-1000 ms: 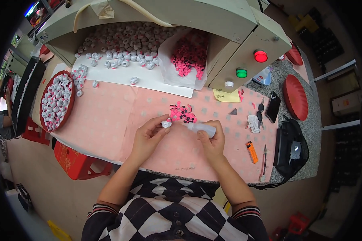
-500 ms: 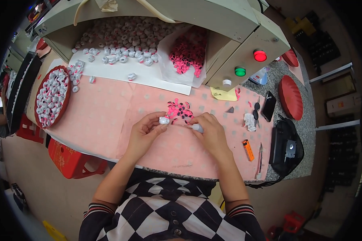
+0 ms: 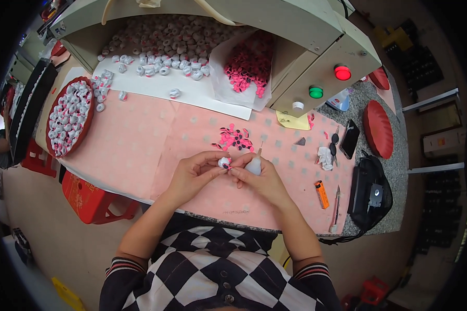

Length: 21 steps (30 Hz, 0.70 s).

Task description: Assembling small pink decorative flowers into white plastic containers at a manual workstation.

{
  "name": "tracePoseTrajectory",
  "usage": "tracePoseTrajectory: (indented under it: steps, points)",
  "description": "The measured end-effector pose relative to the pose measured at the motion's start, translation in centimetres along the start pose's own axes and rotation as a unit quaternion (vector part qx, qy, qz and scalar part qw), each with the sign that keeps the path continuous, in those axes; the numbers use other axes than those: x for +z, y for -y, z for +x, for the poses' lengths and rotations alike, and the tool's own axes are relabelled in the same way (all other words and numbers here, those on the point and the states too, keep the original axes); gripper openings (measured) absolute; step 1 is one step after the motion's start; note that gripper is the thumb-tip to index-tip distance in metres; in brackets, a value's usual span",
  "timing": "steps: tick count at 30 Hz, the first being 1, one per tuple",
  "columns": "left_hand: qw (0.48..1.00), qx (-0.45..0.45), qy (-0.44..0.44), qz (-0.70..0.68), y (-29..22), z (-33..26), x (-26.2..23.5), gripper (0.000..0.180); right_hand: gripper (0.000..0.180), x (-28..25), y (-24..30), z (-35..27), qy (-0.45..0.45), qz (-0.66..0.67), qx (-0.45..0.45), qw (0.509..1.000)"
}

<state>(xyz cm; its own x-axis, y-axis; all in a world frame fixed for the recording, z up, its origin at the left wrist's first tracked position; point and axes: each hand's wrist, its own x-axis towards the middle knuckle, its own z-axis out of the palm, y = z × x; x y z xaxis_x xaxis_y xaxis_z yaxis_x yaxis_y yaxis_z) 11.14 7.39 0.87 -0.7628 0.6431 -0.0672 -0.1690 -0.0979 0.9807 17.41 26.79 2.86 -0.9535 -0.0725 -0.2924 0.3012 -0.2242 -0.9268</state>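
My left hand (image 3: pixel 190 177) pinches a small white round piece (image 3: pixel 223 162) with pink and dark parts on it. Right beside it, my right hand (image 3: pixel 267 185) keeps a small white squeeze bottle (image 3: pixel 253 166) with a thin needle tip against its fingers, the tip pointing away from me. The right thumb and fingertips meet the white piece at a dark and pink spot; whether they hold a separate bit there is hard to tell. Just beyond the hands lies a loose pile of small pink and black pieces (image 3: pixel 234 138) on the pink cloth (image 3: pixel 135 135).
A grey machine housing (image 3: pixel 316 57) with a red and a green light shelters many white pieces (image 3: pixel 166 39) and a bag of pink pieces (image 3: pixel 249 62). At left stands a red tray (image 3: pixel 92 116) of white pieces. Rightward lie an orange lighter (image 3: pixel 321 194), a phone (image 3: pixel 348 139) and a black mesh bag (image 3: pixel 363 207).
My right hand has turned the squeeze bottle from pointing left to pointing away, and its fingertips have come to the white piece. My left hand has shifted slightly right and nearer to me.
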Motion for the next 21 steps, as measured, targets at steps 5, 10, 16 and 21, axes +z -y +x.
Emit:
tracePoseTrajectory:
  steps: [5,10,16,21]
  points:
    - [1.000,-0.002,0.011,0.014,-0.2,0.0,0.0,0.035,0.013,-0.3,-0.3,0.2,0.002,0.010,0.013,1.000]
    - [1.000,0.013,0.010,0.022,-0.1,-0.1,0.3,0.033,0.012,0.1,-0.3,0.1,-0.017,0.010,0.010,1.000]
    - [0.997,-0.020,0.022,-0.068,0.1,0.0,-0.1,0.030,0.016,1.0,-0.3,-0.5,-0.013,0.018,-0.023,1.000]
    - [0.996,-0.008,0.025,-0.081,0.1,0.1,0.0,0.028,0.023,1.1,0.1,-0.5,-0.020,-0.057,-0.109,0.992]
